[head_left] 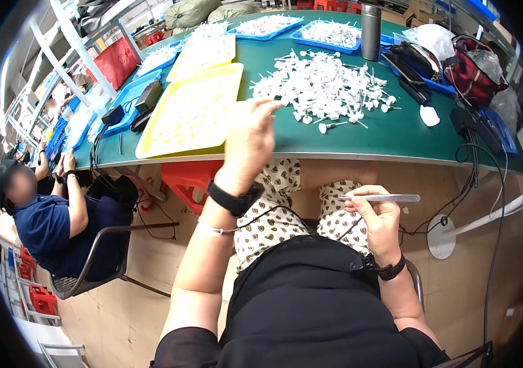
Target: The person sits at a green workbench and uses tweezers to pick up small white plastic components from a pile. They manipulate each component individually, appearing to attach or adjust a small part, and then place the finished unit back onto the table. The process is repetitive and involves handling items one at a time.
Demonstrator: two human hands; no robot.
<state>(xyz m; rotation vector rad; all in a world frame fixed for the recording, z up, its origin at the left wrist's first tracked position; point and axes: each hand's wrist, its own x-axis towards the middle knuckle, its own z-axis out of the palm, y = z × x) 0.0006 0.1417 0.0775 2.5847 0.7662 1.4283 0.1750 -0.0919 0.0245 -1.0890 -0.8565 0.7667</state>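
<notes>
My left hand [250,138] is raised over the table's near edge, beside a yellow tray [145,147] covered with small white and yellow pieces. Its fingers bend to the right, pressed together; whatever may be between them is too small to make out. Just beyond spreads a loose pile of small white parts with thin stems [329,86]. My right hand [379,221], held above my lap and short of the table, is closed round silver tweezers [390,198]. The broad end of the tweezers points right, the thin end left.
Blue trays [329,46] of similar parts and a second yellow tray stand farther back on the green table [310,144]. A grey flask [370,32], bags and cables [476,138] occupy the right side. A red stool [191,178] is below; another person [71,227] sits at left.
</notes>
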